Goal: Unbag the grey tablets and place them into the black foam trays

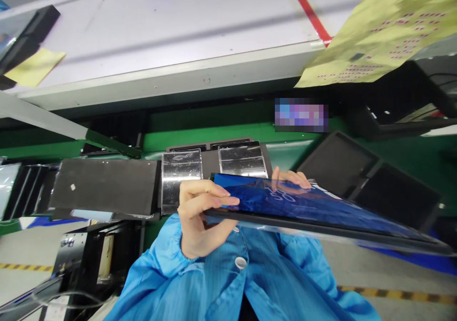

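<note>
A thin tablet-like screen (257, 199), lit with a blue picture and pale digits, is held tilted in front of my blue jacket. My left hand (203, 216) grips its left end, fingers over the display and thumb beneath. Fingertips of my right hand (293, 177) curl over the far long edge; the rest of that hand is hidden behind the screen. Just beyond, two clear-covered dark panels (181, 169) rest in a dark grey tray (210, 159) on the green bench.
A dark foam slab (105, 186) lies on the left, beside several upright dark panels (30, 188). On the right are a black tray (371, 173) and a black box (403, 102). A white shelf (185, 31) spans the back, with a yellow sheet (378, 40) hanging over its edge.
</note>
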The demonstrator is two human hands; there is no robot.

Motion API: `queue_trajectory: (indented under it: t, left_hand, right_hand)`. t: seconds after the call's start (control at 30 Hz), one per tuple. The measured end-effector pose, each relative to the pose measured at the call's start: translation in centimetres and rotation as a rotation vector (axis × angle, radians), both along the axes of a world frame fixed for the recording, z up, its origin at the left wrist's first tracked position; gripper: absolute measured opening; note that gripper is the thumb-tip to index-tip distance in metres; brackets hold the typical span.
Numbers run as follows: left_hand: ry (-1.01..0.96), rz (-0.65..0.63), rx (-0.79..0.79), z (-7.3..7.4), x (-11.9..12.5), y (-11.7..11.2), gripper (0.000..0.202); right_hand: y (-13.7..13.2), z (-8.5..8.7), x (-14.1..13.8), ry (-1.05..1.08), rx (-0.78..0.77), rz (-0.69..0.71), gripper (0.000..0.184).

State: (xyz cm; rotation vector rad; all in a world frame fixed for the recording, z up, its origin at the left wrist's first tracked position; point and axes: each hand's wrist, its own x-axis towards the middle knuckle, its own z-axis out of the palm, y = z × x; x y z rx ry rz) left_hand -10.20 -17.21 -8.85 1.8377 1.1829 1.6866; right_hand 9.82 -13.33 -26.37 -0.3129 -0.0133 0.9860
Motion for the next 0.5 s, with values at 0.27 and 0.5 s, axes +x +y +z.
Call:
queue_trajectory:
  t: [0.27, 0.5]
  left_hand:
    - [-0.101, -0.032, -0.029, -1.2, -0.3, 1.6, 0.049]
    - [-0.496, -0.382, -0.82, -5.7, 1.7, 5.0, 0.047]
  right_hand:
    - [-2.3, 4.2, 0.9, -0.255, 0.012, 0.05, 0.03]
    - [-6.8, 8.6, 4.1, -1.171, 0.283, -0.117, 0.027]
